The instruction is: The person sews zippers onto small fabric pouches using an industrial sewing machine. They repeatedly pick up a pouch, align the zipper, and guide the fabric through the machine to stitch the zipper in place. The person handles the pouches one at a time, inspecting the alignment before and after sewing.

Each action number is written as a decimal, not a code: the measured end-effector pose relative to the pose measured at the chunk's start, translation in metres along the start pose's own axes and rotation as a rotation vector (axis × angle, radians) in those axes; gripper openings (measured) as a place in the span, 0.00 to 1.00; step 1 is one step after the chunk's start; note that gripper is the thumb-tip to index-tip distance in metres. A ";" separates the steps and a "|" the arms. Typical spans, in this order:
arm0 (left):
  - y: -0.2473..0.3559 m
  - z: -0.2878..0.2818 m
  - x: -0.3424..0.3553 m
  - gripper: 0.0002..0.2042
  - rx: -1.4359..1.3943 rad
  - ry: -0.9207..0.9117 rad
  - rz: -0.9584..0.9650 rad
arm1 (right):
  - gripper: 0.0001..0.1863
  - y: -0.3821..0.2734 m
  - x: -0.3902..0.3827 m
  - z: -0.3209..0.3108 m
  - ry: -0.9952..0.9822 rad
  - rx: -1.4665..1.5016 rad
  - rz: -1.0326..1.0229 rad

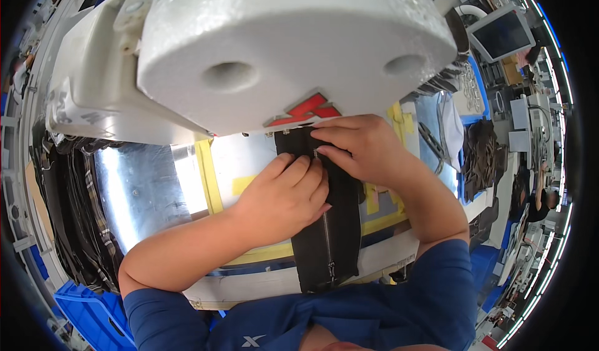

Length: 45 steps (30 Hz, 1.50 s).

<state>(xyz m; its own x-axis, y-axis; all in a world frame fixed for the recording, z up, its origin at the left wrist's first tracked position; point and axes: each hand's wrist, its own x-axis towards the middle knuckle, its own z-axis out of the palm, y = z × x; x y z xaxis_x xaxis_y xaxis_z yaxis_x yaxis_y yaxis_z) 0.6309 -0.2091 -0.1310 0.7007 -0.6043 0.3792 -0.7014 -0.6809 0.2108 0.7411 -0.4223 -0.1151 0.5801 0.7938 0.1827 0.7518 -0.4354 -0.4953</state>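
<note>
A long black cloth piece [342, 239] with a metal zipper [326, 235] along it lies under the front of a white sewing machine head [293, 58]. Its near end, with the zipper's slider [332, 269], hangs towards me over the table edge. My left hand [284, 195] is closed over the left side of the cloth, fingers curled and thumb near the zipper teeth. Farther in, my right hand [359, 145] pinches the cloth by the zipper, close to the machine. The machine head hides the needle area and the cloth's far end.
Dark garments [78, 214] are stacked at the left, above a blue crate [93, 313]. Yellow tape [209, 176] marks the shiny work surface. Scissors [432, 144] lie on the right, beside more dark cloth [480, 154]. A screen [501, 34] stands at the far right.
</note>
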 end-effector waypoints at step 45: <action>-0.016 -0.028 -0.002 0.37 0.104 -0.172 -0.358 | 0.14 -0.014 0.012 0.016 -0.013 -0.202 -0.105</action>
<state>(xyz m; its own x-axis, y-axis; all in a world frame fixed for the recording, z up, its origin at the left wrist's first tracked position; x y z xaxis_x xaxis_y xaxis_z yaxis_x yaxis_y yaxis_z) 0.6374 -0.1856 -0.1102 0.9159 -0.3760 0.1408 -0.3986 -0.8935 0.2069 0.7324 -0.3997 -0.1199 0.4926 0.8438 0.2129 0.8560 -0.4257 -0.2934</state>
